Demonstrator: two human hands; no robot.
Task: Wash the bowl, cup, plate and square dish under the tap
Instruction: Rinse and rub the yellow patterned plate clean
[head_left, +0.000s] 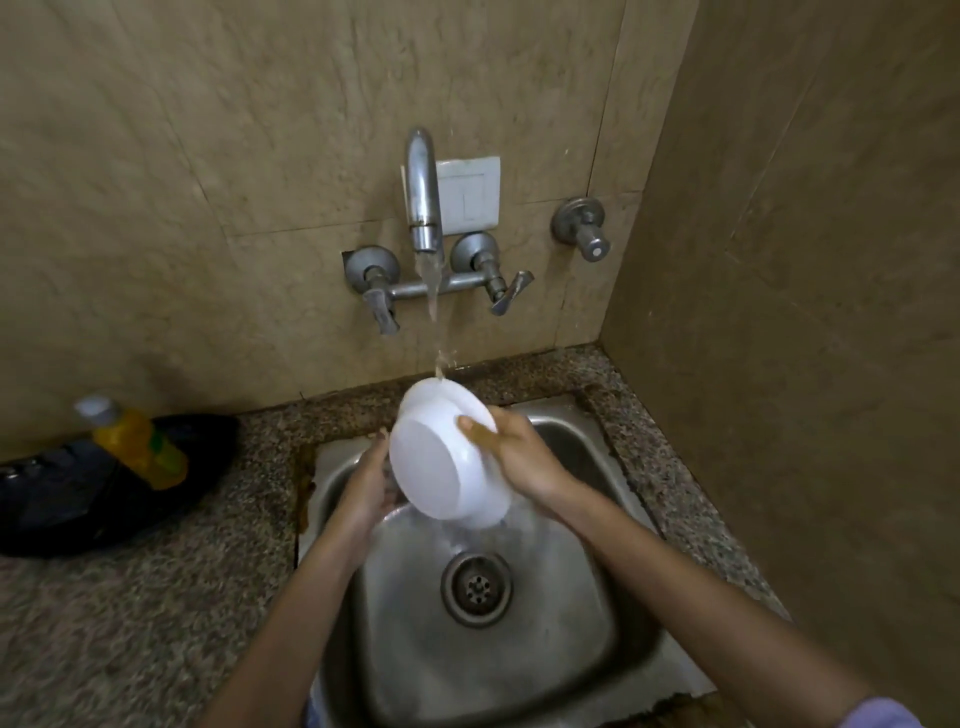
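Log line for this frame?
bowl tilted under running tap, over sink | right hand grips rim | left hand at bowl, fingers hidden

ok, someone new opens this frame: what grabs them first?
The white bowl, tilted with its underside to the camera, held by the left hand and right hand over the steel sink. Water runs from the wall tap onto its upper rim. A yellow bottle lies far left.

White bowl (447, 462); steel-grey sink (597, 597); speckled brown-grey counter (156, 623); yellow bottle (140, 441).
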